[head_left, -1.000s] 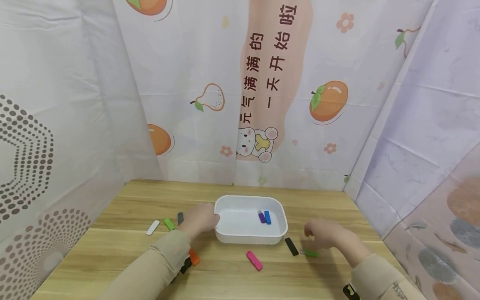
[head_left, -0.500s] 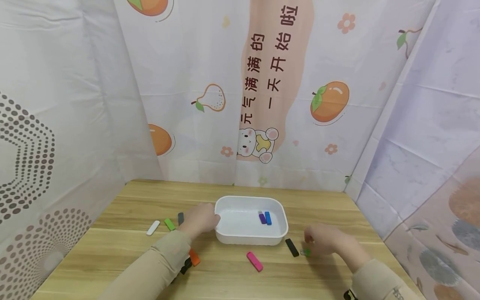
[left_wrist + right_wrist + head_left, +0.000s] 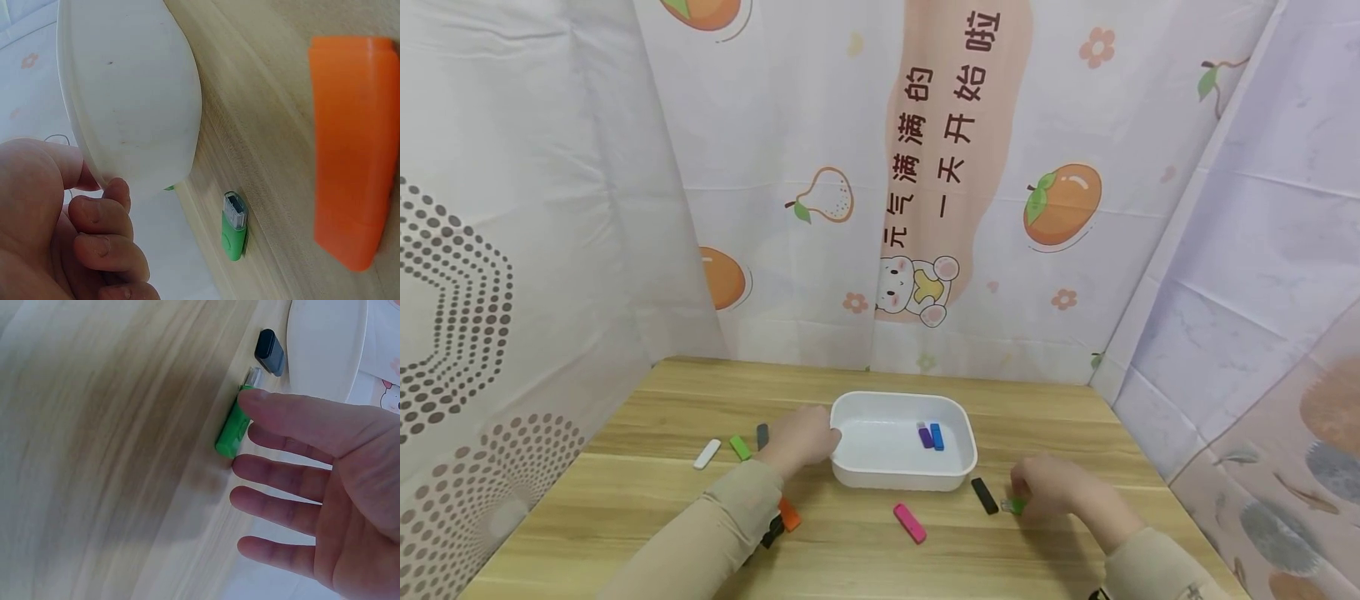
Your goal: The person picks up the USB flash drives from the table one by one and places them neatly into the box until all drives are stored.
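Observation:
My left hand [image 3: 805, 437] grips the left rim of a white plastic tub [image 3: 895, 481]; the left wrist view shows the thumb and index finger pinching its edge. Inside the tub lie a purple USB stick [image 3: 926, 437] and a blue one [image 3: 937, 437]. On the table to the right, my right hand [image 3: 1051, 490] is at a green USB stick [image 3: 231, 434]. In the right wrist view, thumb and index finger pinch it near its clear-capped end, while the other fingers extend loosely. Just beyond that end lies a black USB stick [image 3: 984, 496].
A pink USB stick [image 3: 910, 523] lies in front of the tub. Around the left arm are white [image 3: 707, 454], green [image 3: 740, 447], grey [image 3: 763, 436], orange [image 3: 788, 514] and black [image 3: 772, 532] sticks. A printed curtain [image 3: 775, 275] stands behind the wooden table.
My right hand has come down onto the green USB stick, and its fingers now cover most of it. The left hand stays at the tub's rim.

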Tool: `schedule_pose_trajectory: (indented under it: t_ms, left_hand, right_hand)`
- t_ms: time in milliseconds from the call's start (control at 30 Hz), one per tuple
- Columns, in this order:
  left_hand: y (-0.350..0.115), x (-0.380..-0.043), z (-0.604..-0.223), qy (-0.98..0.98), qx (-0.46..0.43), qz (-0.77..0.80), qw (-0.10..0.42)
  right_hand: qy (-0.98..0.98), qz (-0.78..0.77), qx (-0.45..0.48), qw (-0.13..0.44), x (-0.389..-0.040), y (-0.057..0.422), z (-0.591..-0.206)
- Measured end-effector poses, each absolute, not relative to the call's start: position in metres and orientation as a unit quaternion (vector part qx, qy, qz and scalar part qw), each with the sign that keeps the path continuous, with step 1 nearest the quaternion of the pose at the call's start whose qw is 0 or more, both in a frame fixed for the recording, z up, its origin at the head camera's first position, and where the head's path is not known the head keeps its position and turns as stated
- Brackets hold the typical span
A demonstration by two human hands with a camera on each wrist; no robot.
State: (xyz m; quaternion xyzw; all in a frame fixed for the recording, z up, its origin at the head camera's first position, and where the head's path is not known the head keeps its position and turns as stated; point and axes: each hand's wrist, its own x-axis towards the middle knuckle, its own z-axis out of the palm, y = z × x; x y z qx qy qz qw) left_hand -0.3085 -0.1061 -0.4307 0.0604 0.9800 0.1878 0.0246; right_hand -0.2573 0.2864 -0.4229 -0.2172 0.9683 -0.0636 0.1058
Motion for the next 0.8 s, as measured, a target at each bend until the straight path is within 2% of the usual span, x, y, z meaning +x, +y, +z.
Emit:
schedule_pose_trajectory:
  t_ms: [800]
  left_hand:
    - [-0.1063, -0.3065, -0.4289, 0.979, 0.061, 0.188, 0.038]
  right_hand:
    - [0.975, -0.058, -0.181, 0.118, -0.2575, 0.2786, -0.4247]
